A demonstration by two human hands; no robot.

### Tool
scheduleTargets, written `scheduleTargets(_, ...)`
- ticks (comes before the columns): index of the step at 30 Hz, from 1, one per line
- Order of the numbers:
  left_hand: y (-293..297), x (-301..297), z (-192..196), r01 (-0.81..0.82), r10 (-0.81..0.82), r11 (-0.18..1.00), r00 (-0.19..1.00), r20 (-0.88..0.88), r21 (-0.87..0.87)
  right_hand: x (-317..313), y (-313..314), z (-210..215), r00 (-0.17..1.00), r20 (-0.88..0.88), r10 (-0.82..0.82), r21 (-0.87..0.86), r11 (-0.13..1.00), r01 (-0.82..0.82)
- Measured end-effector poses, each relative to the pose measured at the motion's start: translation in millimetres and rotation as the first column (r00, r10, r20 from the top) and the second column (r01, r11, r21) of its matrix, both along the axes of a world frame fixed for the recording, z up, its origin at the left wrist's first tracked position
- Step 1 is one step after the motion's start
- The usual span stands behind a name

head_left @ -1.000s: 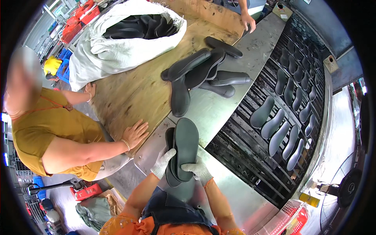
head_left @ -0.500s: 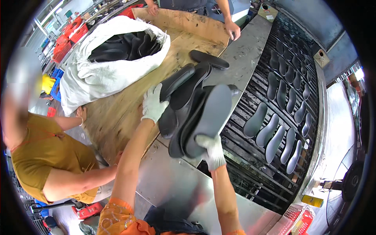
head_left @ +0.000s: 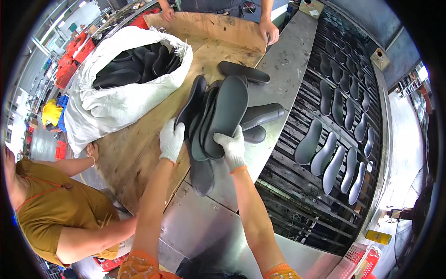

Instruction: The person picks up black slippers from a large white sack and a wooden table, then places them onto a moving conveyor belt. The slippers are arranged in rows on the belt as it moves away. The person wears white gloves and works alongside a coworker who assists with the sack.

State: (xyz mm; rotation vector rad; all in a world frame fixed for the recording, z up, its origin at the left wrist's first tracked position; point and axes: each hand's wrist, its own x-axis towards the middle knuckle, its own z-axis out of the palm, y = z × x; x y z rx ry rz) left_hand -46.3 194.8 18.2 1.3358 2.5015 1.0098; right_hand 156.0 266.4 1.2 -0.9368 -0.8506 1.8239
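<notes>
Thumb and fingers of the right grip (head_left: 231,148) are clasping a fanned stack of dark insoles (head_left: 226,114) over the worktop (head_left: 139,153); the left grip (head_left: 172,138) is touching the leftmost insole (head_left: 191,99), though hidden fingers are leaving its hold unclear. Layers could be slipping apart, since the thumb is pressing only by the stack's near end. Long axes are running near to far, the top insole (head_left: 233,97) pointing its broader end far and slightly right. Farther off, a loose insole (head_left: 244,72) is lying crosswise.

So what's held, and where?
Right hand: insole stack, by its right edge toward the near end. Left hand: at left insole; grip unclear.
</notes>
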Motion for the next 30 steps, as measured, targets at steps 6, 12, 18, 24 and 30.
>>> scheduleTargets(6, -37.9, 39.9, -3.0, -0.093, -0.012, 0.994, 0.425, 0.905, 0.057, 49.7, -14.9, -3.8, 0.974, -0.214, 0.081, -0.142, 0.983, -0.113)
scheduleTargets(12, -84.7, 73.4, -40.5, 0.110, -0.060, 0.994, 0.642, 0.764, -0.014, 105.3, -53.8, -5.3, 0.967, -0.181, 0.179, -0.134, 0.970, -0.205)
scheduleTargets(18, -123.8, 146.3, -0.9, 0.077, -0.173, 0.984, 0.256, 0.951, 0.158, 158.0, -106.0, -20.3, 0.972, -0.030, 0.234, -0.068, 0.969, -0.236)
scheduleTargets(24, -168.2, 219.6, -4.2, 0.235, -0.175, 0.964, 0.217, 0.960, 0.122, 236.9, -173.7, -28.0, 0.971, -0.164, 0.176, -0.132, 0.971, -0.199)
scheduleTargets(30, -167.3, 305.3, -27.6, 0.385, -0.164, 0.916, 0.097, 0.982, 0.115, 351.7, -207.1, -13.2, 0.998, -0.049, 0.031, -0.172, 0.984, -0.039)
